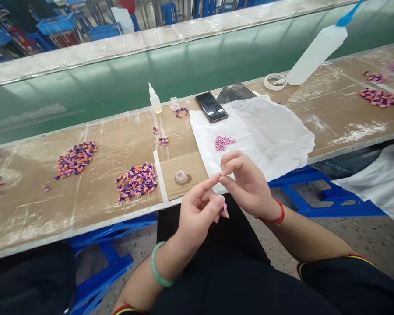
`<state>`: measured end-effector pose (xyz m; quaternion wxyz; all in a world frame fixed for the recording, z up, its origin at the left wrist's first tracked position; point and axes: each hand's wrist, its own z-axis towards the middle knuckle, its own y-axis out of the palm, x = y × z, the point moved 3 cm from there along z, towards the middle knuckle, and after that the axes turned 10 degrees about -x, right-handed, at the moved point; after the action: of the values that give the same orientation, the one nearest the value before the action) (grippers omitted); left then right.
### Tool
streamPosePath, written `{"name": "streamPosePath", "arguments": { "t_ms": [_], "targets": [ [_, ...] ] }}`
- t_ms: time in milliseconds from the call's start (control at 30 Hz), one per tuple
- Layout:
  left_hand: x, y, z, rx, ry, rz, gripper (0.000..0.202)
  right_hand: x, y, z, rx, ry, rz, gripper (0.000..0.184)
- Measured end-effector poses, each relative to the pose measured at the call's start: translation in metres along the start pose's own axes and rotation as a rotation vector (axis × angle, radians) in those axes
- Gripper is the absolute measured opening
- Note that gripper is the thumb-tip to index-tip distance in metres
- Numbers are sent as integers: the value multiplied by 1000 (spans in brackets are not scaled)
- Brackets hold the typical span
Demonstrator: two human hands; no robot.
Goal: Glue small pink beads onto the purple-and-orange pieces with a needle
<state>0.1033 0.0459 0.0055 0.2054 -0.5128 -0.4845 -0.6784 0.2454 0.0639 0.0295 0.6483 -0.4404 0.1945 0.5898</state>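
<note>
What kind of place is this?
Probably a workshop or factory floor for hand assembly of small parts: a long cardboard-covered bench, a heap of small purple, pink and orange pieces on it, and blue plastic stools beyond.

Between the left heap (76, 159) and the nearer heap (138, 180) of purple-and-orange pieces, I'm seeing a bare lane crossing the worktop (110, 138). A small jar (181, 176) is standing in the way just beyond the left hand (197, 214). A squeeze bottle (155, 103) and phone (212, 107) are obstructing the far side; the white sheet (279, 127) is leaving room rightward.
</note>
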Motion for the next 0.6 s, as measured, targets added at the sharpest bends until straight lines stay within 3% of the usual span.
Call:
{"name": "streamPosePath", "arguments": {
  "t_ms": [100, 200, 333, 500, 600],
  "targets": [
    [2, -1, -4, 6, -29, -35, 50, 0, -3, -2, 33, -34, -41, 20],
    [7, -1, -6, 28, -100, -34, 52, -5, -8, 0, -51, -84, -127, 30],
    [11, -2, -5, 61, -192, -77, 48, -7, -11, 3, -140, -110, -215, 12],
    [12, 1, 1, 133, -216, -77, 42, -5, -7, -1, -58, 43, 104, 13],
    [9, -4, -1, 155, -154, 112, 40, -8, 0, -7, 35, 111, 321, 33]
  ]
}}
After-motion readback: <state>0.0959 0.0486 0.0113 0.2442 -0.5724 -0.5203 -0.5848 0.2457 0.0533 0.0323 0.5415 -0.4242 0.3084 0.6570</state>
